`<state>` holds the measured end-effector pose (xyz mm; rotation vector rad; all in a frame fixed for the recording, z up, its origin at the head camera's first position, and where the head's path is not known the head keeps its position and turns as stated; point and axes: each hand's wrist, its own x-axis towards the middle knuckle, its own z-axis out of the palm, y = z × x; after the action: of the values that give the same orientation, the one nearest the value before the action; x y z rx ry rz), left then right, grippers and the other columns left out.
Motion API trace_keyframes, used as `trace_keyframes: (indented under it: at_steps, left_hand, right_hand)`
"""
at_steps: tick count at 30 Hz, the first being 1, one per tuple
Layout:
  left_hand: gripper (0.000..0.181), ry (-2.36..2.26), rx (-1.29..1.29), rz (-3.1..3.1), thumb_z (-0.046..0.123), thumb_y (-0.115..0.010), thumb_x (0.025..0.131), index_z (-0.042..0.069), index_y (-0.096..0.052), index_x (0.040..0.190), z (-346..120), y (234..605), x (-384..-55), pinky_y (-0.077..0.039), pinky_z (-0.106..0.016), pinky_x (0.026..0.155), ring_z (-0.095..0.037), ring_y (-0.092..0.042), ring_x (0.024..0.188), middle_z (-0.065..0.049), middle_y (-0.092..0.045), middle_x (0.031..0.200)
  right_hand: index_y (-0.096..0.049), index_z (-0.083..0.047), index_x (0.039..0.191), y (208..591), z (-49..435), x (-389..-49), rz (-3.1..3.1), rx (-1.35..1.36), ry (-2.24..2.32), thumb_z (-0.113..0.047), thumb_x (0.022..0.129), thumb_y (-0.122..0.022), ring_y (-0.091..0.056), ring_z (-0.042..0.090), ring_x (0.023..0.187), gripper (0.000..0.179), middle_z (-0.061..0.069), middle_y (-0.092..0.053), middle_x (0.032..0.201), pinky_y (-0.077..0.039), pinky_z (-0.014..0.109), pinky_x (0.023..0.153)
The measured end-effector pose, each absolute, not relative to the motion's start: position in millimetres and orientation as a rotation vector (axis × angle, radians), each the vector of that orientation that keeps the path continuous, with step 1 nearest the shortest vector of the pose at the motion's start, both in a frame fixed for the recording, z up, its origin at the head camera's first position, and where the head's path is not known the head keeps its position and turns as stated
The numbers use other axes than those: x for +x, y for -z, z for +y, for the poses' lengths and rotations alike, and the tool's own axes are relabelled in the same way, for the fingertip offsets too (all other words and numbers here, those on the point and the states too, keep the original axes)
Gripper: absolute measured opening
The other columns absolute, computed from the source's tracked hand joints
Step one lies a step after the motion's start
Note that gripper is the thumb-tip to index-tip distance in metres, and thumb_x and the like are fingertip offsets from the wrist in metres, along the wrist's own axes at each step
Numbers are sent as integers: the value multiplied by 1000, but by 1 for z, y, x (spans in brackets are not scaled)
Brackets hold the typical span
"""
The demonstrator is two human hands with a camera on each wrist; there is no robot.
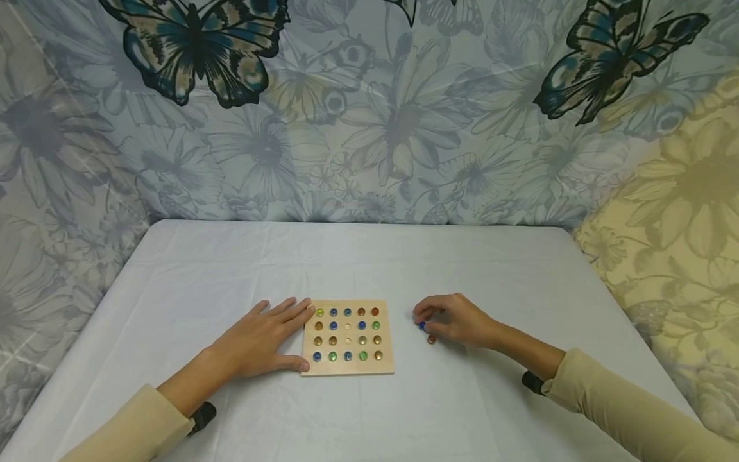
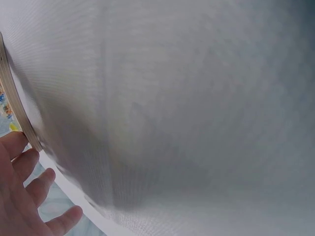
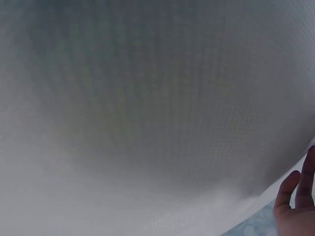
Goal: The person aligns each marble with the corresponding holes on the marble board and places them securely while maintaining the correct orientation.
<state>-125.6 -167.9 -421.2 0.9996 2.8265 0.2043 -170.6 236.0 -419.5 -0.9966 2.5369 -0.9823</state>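
A flat wooden board [image 1: 340, 371] lies on the table, with rows of coloured glass marbles sitting in its hollows. Two hollows in the middle column, in the second and third rows, hold no marble. My left hand [image 1: 256, 343] is spread at the board's left side, fingertips at the upper corner and thumb at the lower one. In the left wrist view, the fingers touch the board's edge [image 2: 18, 105]. Right of the board, my right hand [image 1: 458, 324] pinches a blue marble [image 1: 422, 326] low over the cloth. A brown marble [image 1: 432, 339] lies just below the thumb.
A white cloth [image 1: 358, 263] covers the table, whose far edge meets a hanging fabric [image 1: 369, 147] printed with flowers and butterflies. Similar fabric hangs at both sides. Dark bands [image 1: 202, 418] show at both sleeve cuffs.
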Motion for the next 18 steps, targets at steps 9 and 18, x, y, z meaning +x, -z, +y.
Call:
trace_keyframes:
  at_steps: [9,18]
  left_hand:
    - [99,-199,994,2824,81,-46,84,14,-35,156,-168,421,-126,-30,-65,109,-32,-31,146,-4,-32,161]
    - [100,-197,981,2817,82,-45,83,14,-35,156,-168,421,-126,-29,-65,109,-32,-31,146,-4,-31,161]
  right_hand:
    - [-68,-6,115,417,233,-172,2541,-996,962,1,88,-72,-68,9,97,29,-6,-74,100,-53,37,89]
    - [-69,-6,116,409,224,-176,2561,-1068,907,0,87,-72,-66,9,95,29,-6,-74,100,-53,36,86]
